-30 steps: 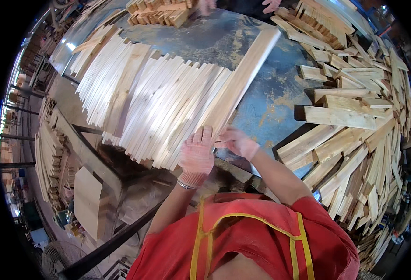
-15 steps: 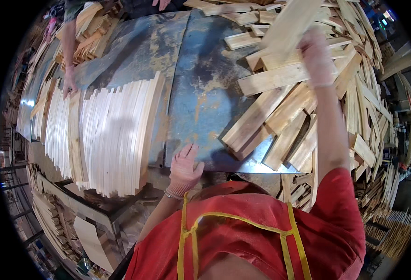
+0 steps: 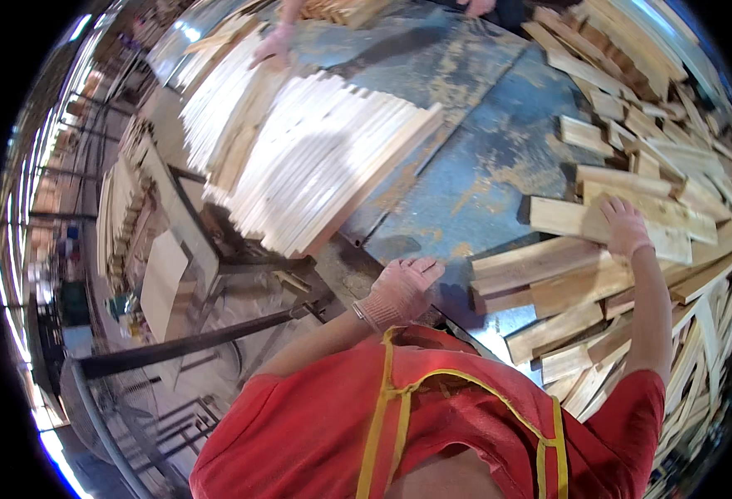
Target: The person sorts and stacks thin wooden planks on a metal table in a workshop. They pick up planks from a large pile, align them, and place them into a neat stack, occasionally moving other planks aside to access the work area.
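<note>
My right hand point(image 3: 625, 229), in a pale glove, lies on the heap of loose wooden boards to the right. Its fingers stretch out over a light board point(image 3: 661, 208) and do not wrap round it. Close to my body, at the near edge of the blue metal table point(image 3: 474, 187), my left hand point(image 3: 401, 291) is also gloved. Its fingers are extended and it holds nothing. Beyond it, to the left, stands a tight row of pale wooden strips point(image 3: 332, 137). One darker board point(image 3: 245, 137) lies across the row.
A co-worker's gloved hand point(image 3: 273, 46) touches the far end of the crosswise board. Another person's hand point(image 3: 478, 7) shows at the far edge. Below left are a dark metal frame point(image 3: 208, 337) and stacked wood point(image 3: 125, 208). More boards point(image 3: 623, 54) pile up at the far right.
My right hand held a board raised over the heap; now it rests on the boards with fingers spread. The view has turned, shifting the strips. My left hand stays near the table's edge.
</note>
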A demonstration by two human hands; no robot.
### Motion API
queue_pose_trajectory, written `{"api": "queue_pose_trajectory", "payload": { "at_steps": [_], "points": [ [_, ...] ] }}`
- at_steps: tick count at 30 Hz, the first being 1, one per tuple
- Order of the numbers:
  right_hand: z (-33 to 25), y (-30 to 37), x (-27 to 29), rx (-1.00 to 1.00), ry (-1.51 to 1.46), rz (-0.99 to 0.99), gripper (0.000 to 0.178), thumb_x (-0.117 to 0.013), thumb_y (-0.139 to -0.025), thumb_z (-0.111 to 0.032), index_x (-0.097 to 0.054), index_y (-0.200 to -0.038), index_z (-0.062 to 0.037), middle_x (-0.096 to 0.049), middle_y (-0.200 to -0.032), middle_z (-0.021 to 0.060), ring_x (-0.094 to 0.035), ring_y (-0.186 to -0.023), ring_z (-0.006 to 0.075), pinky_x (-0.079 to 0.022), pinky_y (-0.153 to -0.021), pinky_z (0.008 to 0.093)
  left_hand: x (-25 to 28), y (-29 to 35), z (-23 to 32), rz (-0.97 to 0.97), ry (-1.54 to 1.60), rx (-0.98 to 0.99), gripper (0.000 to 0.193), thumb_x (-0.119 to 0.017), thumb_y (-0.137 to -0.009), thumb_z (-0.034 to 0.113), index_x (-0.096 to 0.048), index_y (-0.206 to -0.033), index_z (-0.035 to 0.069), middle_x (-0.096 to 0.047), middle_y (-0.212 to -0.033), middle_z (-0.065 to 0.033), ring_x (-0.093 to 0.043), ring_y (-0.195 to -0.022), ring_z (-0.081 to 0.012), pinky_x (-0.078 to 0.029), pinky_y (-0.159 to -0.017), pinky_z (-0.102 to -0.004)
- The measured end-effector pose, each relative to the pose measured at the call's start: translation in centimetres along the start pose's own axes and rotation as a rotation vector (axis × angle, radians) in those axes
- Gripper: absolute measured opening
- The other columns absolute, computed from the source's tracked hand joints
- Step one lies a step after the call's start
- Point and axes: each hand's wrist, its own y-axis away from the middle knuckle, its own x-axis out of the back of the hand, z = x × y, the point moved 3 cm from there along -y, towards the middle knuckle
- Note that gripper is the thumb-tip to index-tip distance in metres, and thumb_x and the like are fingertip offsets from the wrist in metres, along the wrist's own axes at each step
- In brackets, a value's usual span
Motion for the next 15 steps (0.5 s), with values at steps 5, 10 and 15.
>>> {"api": "queue_pose_trajectory", "payload": {
  "at_steps": [5,10,15],
  "points": [
    [-0.6,-0.2,-0.6,0.067,0.102,0.097,0.066,-0.071,-0.083,-0.005,-0.054,-0.147,-0.0095,-0.059,-0.148,0.0161,-0.053,-0.138,0.037,-0.046,-0.114,0.0495,3.9,3.3,-8.4,0.139,0.084,0.218,0.053,-0.071,-0.086,0.023,-0.061,-0.136,0.011,-0.066,-0.135,-0.0179,-0.064,-0.125,-0.0376,-0.051,-0.104,-0.0511],
    [-3.5,-3.4,6.5,0.007,-0.054,0.159,0.059,-0.067,-0.089,-0.005,-0.054,-0.146,-0.01,-0.071,-0.121,0.0241,-0.066,-0.113,0.0451,-0.053,-0.098,0.0549,6.9,10.7,-23.8,0.505,-0.007,0.779,0.073,-0.078,-0.083,0.036,-0.058,-0.149,0.011,-0.052,-0.157,-0.0199,-0.051,-0.141,-0.0396,-0.043,-0.119,-0.0468],
    [-17.3,-9.3,11.8,-0.011,0.051,0.189,0.042,-0.062,-0.095,-0.012,-0.061,-0.136,-0.0098,-0.074,-0.112,0.0264,-0.066,-0.118,0.0417,-0.054,-0.098,0.0531,10.2,18.6,-35.9,0.771,0.292,1.238,0.07,-0.076,-0.085,0.037,-0.06,-0.147,0.008,-0.05,-0.157,-0.0239,-0.05,-0.142,-0.0391,-0.042,-0.117,-0.042]
  ]
}}
